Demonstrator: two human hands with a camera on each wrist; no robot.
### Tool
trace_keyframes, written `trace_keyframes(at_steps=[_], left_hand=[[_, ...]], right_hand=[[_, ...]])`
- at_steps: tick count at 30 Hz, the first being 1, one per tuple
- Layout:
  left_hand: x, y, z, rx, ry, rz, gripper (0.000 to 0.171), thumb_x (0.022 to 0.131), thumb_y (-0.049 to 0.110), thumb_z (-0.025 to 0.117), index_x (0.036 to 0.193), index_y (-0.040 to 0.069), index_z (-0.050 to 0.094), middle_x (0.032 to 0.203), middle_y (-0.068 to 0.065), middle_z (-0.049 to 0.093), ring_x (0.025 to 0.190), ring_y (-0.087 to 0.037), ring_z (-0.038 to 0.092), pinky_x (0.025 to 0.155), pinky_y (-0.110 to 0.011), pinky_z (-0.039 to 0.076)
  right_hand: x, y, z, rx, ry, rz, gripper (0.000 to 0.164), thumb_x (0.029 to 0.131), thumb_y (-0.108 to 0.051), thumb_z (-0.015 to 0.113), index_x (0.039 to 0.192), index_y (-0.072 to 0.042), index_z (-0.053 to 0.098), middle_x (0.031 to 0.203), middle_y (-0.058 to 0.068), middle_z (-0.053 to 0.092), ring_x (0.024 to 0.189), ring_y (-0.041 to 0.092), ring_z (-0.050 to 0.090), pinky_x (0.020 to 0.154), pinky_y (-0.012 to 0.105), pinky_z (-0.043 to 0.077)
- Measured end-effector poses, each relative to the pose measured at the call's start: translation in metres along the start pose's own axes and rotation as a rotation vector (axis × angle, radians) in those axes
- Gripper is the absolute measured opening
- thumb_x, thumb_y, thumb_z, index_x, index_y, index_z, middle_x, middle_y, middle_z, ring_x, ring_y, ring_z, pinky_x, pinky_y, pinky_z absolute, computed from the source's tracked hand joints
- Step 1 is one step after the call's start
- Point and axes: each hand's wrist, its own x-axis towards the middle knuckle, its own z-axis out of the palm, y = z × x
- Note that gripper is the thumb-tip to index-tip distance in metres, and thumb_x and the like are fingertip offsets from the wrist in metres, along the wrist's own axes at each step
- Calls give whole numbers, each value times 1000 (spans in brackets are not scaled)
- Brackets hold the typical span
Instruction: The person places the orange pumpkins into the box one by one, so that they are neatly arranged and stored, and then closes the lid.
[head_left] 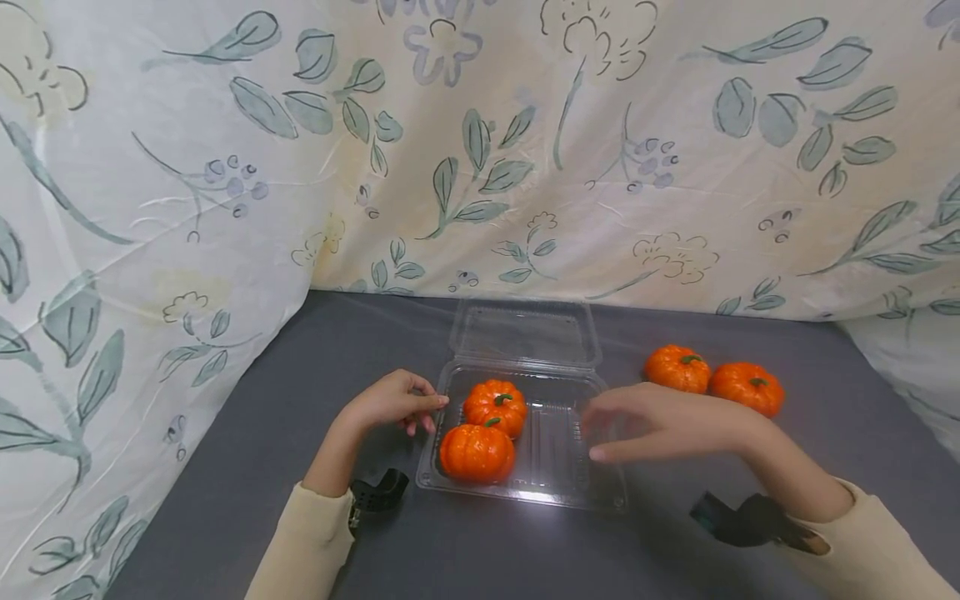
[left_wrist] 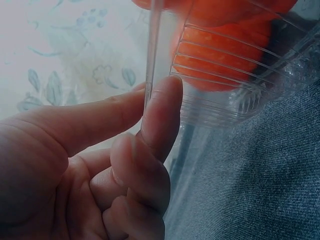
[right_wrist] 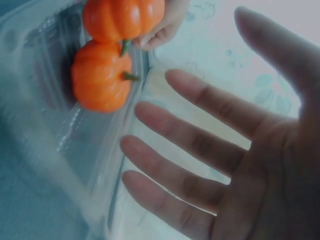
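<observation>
A clear plastic clamshell box (head_left: 551, 446) lies on the dark cloth with its lid (head_left: 525, 333) laid back behind it. Two small orange pumpkins, a rear one (head_left: 487, 402) and a front one (head_left: 477, 457), sit in its left half with green stems showing. At the left rim, my left hand (head_left: 393, 402) pinches the box's edge between thumb and index finger, seen closely in the left wrist view. Over the right side of the box hovers my right hand (head_left: 667, 421); in the right wrist view its fingers (right_wrist: 185, 157) are spread and hold nothing.
Two more orange pumpkins, one (head_left: 677, 369) left of the other (head_left: 747, 388), stand on the dark cloth (head_left: 360, 333) right of the box, behind my right forearm. A floral curtain (head_left: 465, 208) hangs along the back and the left side. Black straps (head_left: 378, 492) circle the wrists.
</observation>
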Motion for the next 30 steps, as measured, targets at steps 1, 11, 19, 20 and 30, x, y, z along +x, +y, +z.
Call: trace_keyframes(at_steps=[1, 11, 19, 20, 30], left_hand=[[0, 0, 0, -1, 1, -1, 26, 91, 26, 59, 86, 1, 66, 63, -4, 66, 44, -12, 50, 47, -27, 41], [0, -2, 1, -7, -8, 17, 25, 91, 25, 59, 86, 2, 66, 62, -2, 65, 44, -12, 50, 47, -28, 43], [-1, -1, 0, -9, -9, 15, 25, 91, 26, 59, 86, 2, 66, 61, -2, 65, 44, -13, 50, 47, -28, 42], [-1, -1, 0, -8, -9, 15, 25, 91, 26, 59, 86, 2, 66, 61, -2, 65, 44, -13, 50, 47, -28, 42], [0, -2, 1, -8, -3, 12, 26, 91, 27, 59, 86, 2, 66, 61, -2, 64, 44, -12, 50, 47, -27, 41]], right_hand=[[-2, 3, 0, -1, 10, 10, 31, 89, -45, 57, 114, -27, 57, 111, -14, 59, 100, 11, 58, 81, 33, 49], [-21, 29, 4, -66, 163, 47, 35, 88, -44, 59, 114, -22, 58, 110, -13, 60, 100, 5, 55, 82, 32, 48], [-37, 42, 6, -90, 290, 207, 39, 86, -46, 60, 113, -18, 59, 111, -7, 60, 105, 21, 56, 85, 43, 47], [-39, 43, 6, -87, 304, 225, 39, 86, -46, 61, 113, -18, 59, 111, -6, 61, 106, 23, 56, 85, 45, 46], [-52, 62, -4, -76, 385, 352, 42, 85, -46, 62, 114, -15, 59, 113, 6, 63, 97, 23, 61, 70, 36, 51]])
